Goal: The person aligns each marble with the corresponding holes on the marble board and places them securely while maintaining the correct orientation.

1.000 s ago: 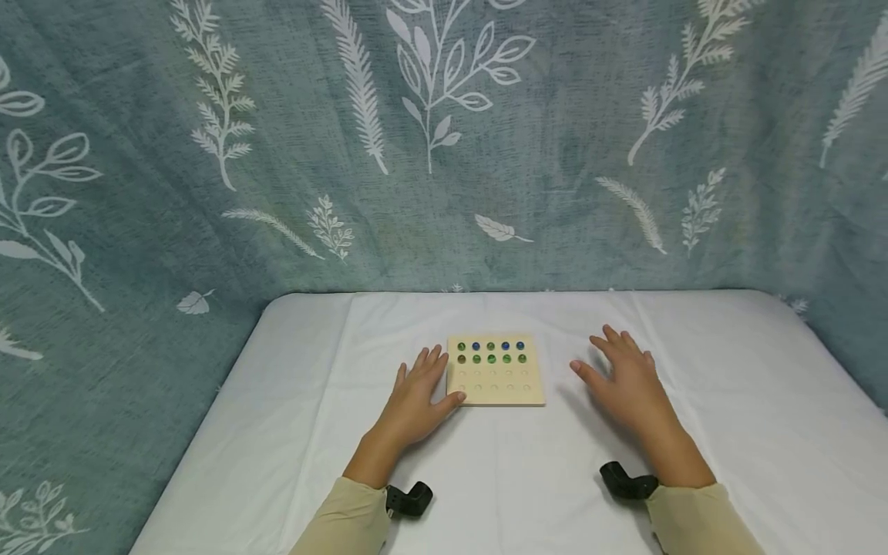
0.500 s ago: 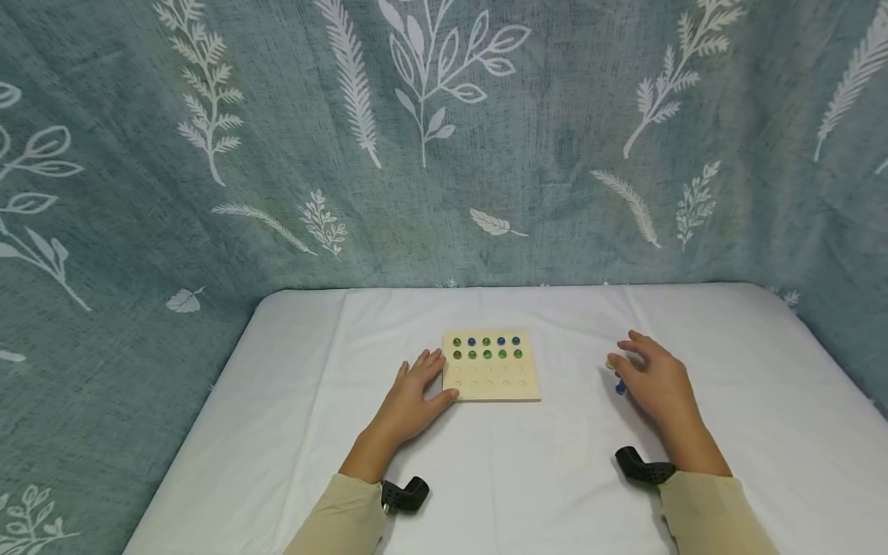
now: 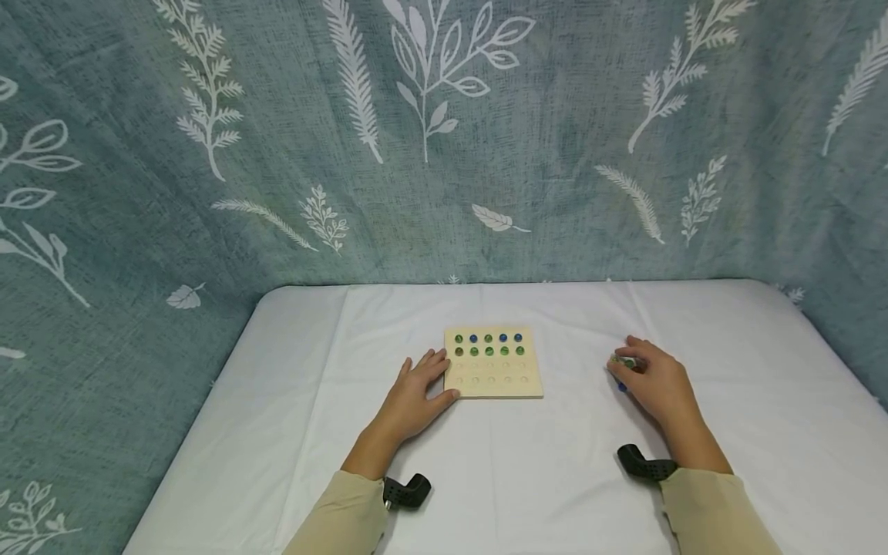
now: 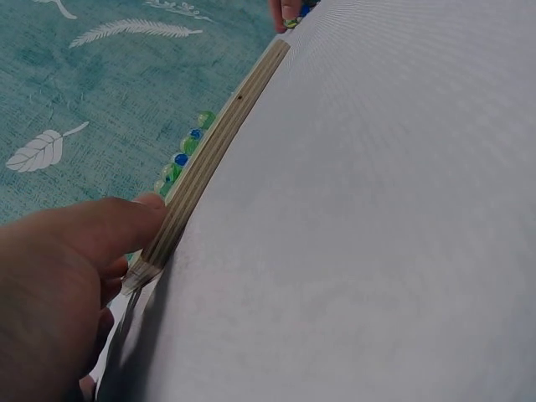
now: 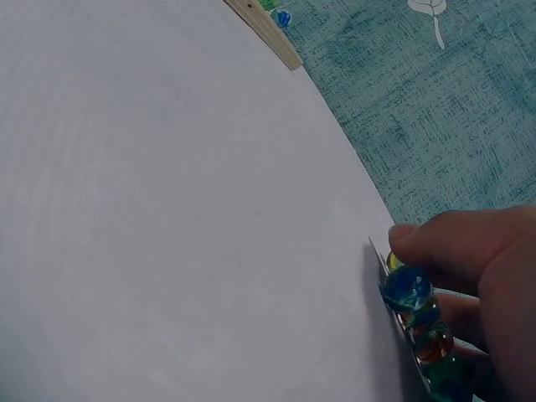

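Note:
A light wooden board (image 3: 492, 389) with rows of round hollows lies mid-table; green and blue marbles (image 3: 489, 351) fill its two far rows. My left hand (image 3: 409, 401) rests at the board's left side, fingers fairly straight along the edge, thumb (image 4: 126, 224) touching its near corner. To the right, my right hand (image 3: 655, 381) reaches down with curled fingers among several loose glass marbles (image 5: 409, 287). Thumb and fingers pinch at a yellowish marble (image 5: 394, 261), mostly hidden by the thumb. Blue, amber and green ones sit beside it, along a thin edge, perhaps a shallow dish.
A white cloth (image 3: 527, 478) covers the table. Behind it hangs a blue-green curtain (image 3: 555, 154) with white leaf prints. Black wrist cameras (image 3: 408, 491) sit on both wrists, over beige sleeves (image 3: 714, 509).
My right hand has moved right and down onto the loose marbles, and its fingers have curled in around them. My left hand has stayed at the board.

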`<state>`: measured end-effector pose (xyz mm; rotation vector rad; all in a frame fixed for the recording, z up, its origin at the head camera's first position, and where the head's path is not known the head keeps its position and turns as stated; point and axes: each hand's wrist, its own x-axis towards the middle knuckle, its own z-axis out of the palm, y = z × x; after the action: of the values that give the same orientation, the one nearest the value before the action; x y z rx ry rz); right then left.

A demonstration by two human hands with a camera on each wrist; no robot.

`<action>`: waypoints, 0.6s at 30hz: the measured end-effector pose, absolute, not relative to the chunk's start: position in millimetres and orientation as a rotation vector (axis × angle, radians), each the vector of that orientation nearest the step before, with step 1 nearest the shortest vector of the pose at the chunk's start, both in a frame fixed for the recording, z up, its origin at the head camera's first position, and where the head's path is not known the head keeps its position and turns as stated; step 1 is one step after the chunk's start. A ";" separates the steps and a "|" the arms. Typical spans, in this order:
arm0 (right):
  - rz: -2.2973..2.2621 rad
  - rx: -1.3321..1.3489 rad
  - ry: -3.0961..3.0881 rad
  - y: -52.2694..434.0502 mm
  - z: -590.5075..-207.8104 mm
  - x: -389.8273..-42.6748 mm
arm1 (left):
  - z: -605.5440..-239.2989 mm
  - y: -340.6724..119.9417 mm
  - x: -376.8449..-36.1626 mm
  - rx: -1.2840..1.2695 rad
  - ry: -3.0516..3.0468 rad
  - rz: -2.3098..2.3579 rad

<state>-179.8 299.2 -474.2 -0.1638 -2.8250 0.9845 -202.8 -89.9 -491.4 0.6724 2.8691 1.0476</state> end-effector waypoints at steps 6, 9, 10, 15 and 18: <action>0.989 -0.151 -2.808 301.0 -476.9 -180.7 | -492.5 -89.6 -203.2 0.661 2.874 1.028; 0.982 -0.143 -2.798 301.5 -478.3 -181.2 | -492.5 -89.6 -202.8 0.659 2.874 1.030; 0.980 -0.140 -2.795 301.5 -478.5 -181.2 | -492.3 -89.6 -202.6 0.661 2.874 1.032; 0.966 -0.135 -2.787 300.8 -478.5 -181.1 | -491.7 -89.4 -202.3 0.664 2.876 1.035; 0.967 -0.138 -2.785 300.5 -478.4 -181.0 | -491.7 -89.4 -201.9 0.664 2.876 1.036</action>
<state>-181.0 300.5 -478.4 -0.1375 -2.7848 0.9675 -201.9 -89.4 -491.7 0.6638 2.8764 1.0356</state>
